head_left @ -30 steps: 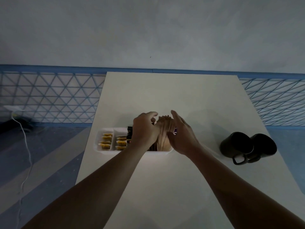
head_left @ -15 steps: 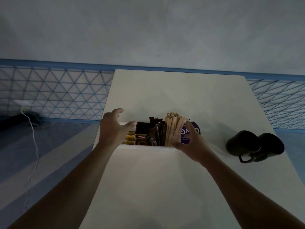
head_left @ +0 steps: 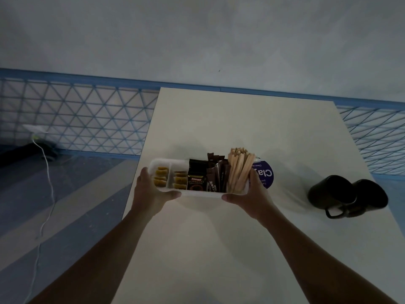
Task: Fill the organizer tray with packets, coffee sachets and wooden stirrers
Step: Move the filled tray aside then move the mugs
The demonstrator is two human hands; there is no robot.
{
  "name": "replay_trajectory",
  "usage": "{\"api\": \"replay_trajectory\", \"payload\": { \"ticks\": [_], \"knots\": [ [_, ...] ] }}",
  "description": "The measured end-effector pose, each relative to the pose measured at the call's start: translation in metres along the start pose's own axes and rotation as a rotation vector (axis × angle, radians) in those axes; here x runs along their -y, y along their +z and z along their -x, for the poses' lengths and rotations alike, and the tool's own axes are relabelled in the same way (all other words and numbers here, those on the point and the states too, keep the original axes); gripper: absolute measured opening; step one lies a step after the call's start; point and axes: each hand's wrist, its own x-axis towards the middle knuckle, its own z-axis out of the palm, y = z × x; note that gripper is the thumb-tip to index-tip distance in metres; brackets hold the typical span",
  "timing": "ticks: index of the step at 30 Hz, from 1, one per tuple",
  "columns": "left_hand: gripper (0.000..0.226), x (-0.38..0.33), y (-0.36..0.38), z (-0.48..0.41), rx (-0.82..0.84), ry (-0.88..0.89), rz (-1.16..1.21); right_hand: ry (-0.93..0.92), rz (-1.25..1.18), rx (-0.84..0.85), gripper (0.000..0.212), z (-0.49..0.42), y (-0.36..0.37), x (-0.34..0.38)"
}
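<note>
White plastic organizer tray [head_left: 203,193] sits betw. both hands: left hand [head_left: 153,194] grips its left end, right hand [head_left: 255,199] its right end, thumbs on near wall. Prob. light, stiff, smooth-sided. Upright wooden stirrers [head_left: 238,170], just inside right fingers [head_left: 253,178], could tip, so keep level.

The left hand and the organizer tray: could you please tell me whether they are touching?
Touching. The head view shows the left hand gripping the organizer tray at its left end, thumb pressed along the front wall.
</note>
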Motion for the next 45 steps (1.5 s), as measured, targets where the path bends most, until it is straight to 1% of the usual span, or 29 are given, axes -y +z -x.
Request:
{"api": "replay_trajectory", "payload": {
  "ticks": [6,10,14,19,25,34,40,45],
  "knots": [
    [0.092,0.006,-0.002,-0.001,0.024,0.052,0.071,0.025,-0.006,-0.022,0.086,0.0,0.003,-0.002],
    [0.087,0.002,-0.002,-0.004,0.051,0.067,0.095,0.015,0.001,-0.021,0.087,-0.004,0.0,-0.001],
    [0.086,-0.007,0.002,-0.015,0.072,0.088,0.126,-0.01,-0.008,-0.027,0.085,-0.016,-0.01,0.002],
    [0.087,-0.027,0.009,-0.034,0.028,0.104,0.111,-0.035,-0.03,-0.05,0.076,-0.041,-0.027,0.014],
    [0.087,-0.057,0.016,-0.074,0.003,0.134,0.133,-0.042,0.0,-0.04,0.078,-0.089,-0.047,0.026],
    [0.085,-0.099,0.028,-0.145,-0.002,0.167,0.132,-0.13,0.017,-0.067,0.082,-0.166,-0.063,0.037],
    [0.082,-0.119,0.037,-0.189,0.005,0.174,0.106,-0.127,-0.011,-0.059,0.086,-0.215,-0.068,0.041],
    [0.085,-0.13,0.042,-0.215,-0.015,0.148,0.108,-0.1,-0.066,-0.061,0.086,-0.248,-0.066,0.04]
  ]
}}
